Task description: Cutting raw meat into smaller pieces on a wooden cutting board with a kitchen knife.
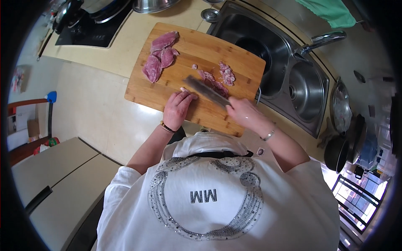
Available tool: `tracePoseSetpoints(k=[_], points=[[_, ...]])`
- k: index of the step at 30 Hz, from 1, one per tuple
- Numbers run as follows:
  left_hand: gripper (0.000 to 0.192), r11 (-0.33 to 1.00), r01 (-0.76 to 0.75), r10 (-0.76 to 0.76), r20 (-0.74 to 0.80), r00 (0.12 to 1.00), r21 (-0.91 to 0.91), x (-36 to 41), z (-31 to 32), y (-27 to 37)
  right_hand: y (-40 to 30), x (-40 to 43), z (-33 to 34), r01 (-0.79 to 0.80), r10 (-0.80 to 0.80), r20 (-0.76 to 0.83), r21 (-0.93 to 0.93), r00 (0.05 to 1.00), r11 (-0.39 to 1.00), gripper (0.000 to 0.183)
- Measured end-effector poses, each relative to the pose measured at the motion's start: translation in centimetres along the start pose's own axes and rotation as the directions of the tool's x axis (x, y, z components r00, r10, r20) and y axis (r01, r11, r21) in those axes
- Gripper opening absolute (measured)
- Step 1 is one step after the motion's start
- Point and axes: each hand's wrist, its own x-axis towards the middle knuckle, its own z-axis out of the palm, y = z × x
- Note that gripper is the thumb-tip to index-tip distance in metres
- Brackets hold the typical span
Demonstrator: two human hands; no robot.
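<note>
A wooden cutting board [188,47] lies before me, its right end reaching over the sink. My right hand [246,114] grips the handle of a kitchen knife [205,90], whose blade is blurred and points to the upper left. Under and beyond the blade lie cut pieces of raw meat [221,88], with a small pile of chopped meat [226,74] to their right. My left hand [178,108] rests on the board's near edge, fingers bunched beside a small scrap of meat [184,89]; whether it holds the scrap cannot be told. Larger raw meat pieces [160,58] lie at the board's far left.
A double-bowl steel sink [285,81] with a faucet [325,38] adjoins the board at right. A black cooktop [91,34] and a steel bowl [154,5] are at the upper left. A sink strainer [210,15] lies beyond the board. Dark pans [336,153] stand at far right.
</note>
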Motion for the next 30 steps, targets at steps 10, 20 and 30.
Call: tracePoseSetpoints(k=[10,20,30], points=[[0.025,0.999,0.036,-0.034,-0.066,0.997,0.031,-0.2,0.6,0.0,-3.0,-1.6,0.2,0.052,-0.057,-0.030,-0.169,0.998,0.984,0.013],[0.024,0.999,0.046,-0.046,-0.057,0.997,0.006,-0.2,0.5,-0.1,-4.0,3.2,2.2,0.125,-0.128,-0.129,-0.031,0.983,0.992,0.018],[0.027,0.999,0.049,-0.050,-0.062,0.997,-0.009,-0.4,0.4,0.0,-1.0,-1.9,-0.3,-0.066,0.061,-0.154,-0.030,0.986,0.997,0.021]])
